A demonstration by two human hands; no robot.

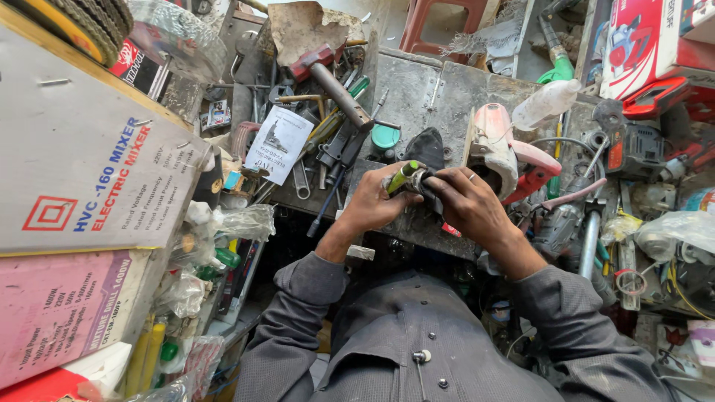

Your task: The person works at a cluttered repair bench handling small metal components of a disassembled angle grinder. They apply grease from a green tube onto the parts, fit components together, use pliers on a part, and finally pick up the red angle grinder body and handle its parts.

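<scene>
- Workbench (pixel 447 89): hammer (pixel 331 78) at 11 o'clock of the hands, pink power tool (pixel 495 145) at 2 o'clock, paper leaflet (pixel 279 145) at 10 o'clock
- Left hand (pixel 372 201): fingers curled shut around a green-handled screwdriver (pixel 402 177)
- Right hand (pixel 469 205): fingers closed on a small dark part (pixel 424 182), touching the screwdriver's tip end, at centre

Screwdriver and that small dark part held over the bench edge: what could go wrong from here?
The left hand works a green-handled screwdriver into the small dark part gripped by the right hand; a slip could jab those fingers. A dropped piece may vanish into the dark gap below. The hammer lies loosely on piled tools and might slide.
</scene>
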